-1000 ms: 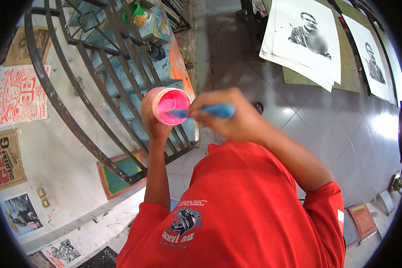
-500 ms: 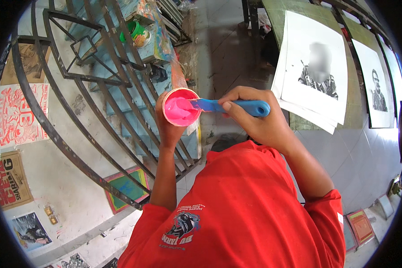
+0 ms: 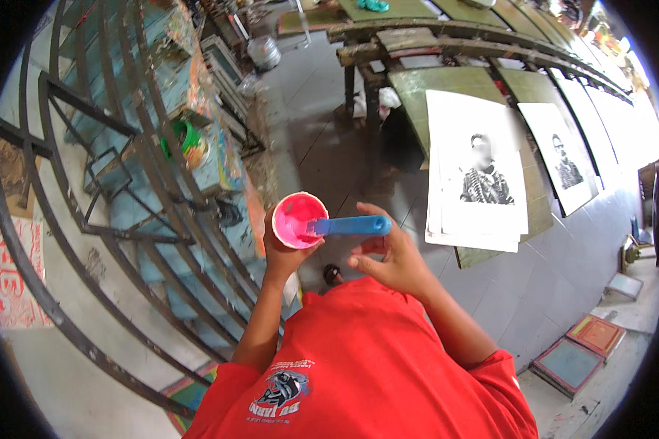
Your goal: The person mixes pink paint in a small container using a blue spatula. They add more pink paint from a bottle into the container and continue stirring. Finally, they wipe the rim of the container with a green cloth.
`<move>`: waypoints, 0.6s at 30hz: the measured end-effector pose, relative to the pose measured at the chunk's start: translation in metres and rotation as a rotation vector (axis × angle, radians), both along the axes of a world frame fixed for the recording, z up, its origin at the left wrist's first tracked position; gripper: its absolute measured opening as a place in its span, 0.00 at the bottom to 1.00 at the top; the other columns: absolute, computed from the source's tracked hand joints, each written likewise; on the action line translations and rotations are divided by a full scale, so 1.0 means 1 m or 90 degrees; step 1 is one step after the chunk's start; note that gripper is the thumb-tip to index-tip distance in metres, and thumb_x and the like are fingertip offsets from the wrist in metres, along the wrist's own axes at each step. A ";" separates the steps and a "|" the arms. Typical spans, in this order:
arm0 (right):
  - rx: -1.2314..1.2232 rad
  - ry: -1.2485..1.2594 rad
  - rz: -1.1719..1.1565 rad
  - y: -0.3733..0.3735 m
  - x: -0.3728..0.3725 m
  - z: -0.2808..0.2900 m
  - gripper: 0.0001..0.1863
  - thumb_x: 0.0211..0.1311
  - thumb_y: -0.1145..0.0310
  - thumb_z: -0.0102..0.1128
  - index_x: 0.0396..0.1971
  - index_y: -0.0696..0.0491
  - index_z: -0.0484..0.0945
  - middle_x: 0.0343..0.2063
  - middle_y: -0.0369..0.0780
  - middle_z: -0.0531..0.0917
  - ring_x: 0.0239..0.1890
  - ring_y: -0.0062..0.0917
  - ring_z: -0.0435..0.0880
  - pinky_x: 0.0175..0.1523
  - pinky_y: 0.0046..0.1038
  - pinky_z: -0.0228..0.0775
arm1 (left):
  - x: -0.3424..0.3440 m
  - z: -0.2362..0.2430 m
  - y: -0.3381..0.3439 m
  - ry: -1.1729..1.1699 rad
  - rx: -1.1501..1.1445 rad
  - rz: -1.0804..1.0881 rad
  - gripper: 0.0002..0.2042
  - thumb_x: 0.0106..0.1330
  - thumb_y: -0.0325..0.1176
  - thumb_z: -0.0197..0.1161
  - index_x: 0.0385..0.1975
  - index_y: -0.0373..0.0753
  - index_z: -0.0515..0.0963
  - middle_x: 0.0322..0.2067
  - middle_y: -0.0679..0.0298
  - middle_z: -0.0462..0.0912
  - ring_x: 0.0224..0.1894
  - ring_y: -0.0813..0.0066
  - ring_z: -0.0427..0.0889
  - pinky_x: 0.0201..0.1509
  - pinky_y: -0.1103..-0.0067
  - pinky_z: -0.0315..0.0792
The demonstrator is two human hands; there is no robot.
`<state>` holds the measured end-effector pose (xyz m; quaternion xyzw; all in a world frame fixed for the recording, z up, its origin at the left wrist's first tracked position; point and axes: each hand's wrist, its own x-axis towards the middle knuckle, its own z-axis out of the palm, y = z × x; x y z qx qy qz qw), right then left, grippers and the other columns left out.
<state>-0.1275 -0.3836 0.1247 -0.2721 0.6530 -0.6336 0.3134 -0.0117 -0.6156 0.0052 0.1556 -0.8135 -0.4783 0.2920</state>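
Observation:
My left hand (image 3: 284, 260) is wrapped round a cup (image 3: 274, 222) of bright pink paint (image 3: 294, 216). A blue-handled spatula (image 3: 351, 227) rests in the cup, its handle sticking out to the right over the rim. My right hand (image 3: 392, 260) is just beside and partly behind that handle, fingers apart and curved, no longer gripping it; whether a fingertip touches it I cannot tell.
A black metal railing (image 3: 66, 314) curves beside blue paint-spattered steps (image 3: 154, 267) at left, with a green container (image 3: 185, 135) on them. At right, a rack (image 3: 366, 88) bears green boards (image 3: 410, 95) and printed sheets (image 3: 472, 212). Framed screens (image 3: 567, 366) lie at lower right.
My view has lifted toward the rack and far floor. My right hand, earlier gripping the spatula, has loosened its fingers, leaving the handle lying across the cup's rim.

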 end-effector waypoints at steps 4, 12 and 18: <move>0.075 -0.060 -0.038 -0.001 0.004 -0.019 0.41 0.60 0.64 0.73 0.70 0.50 0.62 0.49 0.47 0.85 0.47 0.32 0.88 0.53 0.32 0.78 | -0.043 0.020 -0.020 0.005 0.156 -0.091 0.43 0.43 0.28 0.85 0.63 0.36 0.67 0.56 0.59 0.78 0.59 0.65 0.78 0.64 0.70 0.73; 0.159 -0.081 -0.091 -0.006 -0.005 -0.078 0.30 0.65 0.72 0.68 0.65 0.55 0.68 0.51 0.47 0.83 0.51 0.28 0.85 0.55 0.29 0.77 | -0.166 0.023 -0.095 0.101 0.211 -0.214 0.41 0.46 0.26 0.83 0.63 0.36 0.69 0.57 0.61 0.78 0.60 0.68 0.77 0.66 0.70 0.71; 0.105 -0.100 -0.102 -0.071 -0.094 -0.102 0.25 0.66 0.72 0.67 0.61 0.56 0.72 0.48 0.42 0.84 0.50 0.23 0.83 0.57 0.26 0.75 | -0.260 0.031 -0.148 0.088 0.136 -0.216 0.40 0.46 0.27 0.83 0.62 0.37 0.69 0.57 0.61 0.78 0.59 0.68 0.78 0.65 0.70 0.72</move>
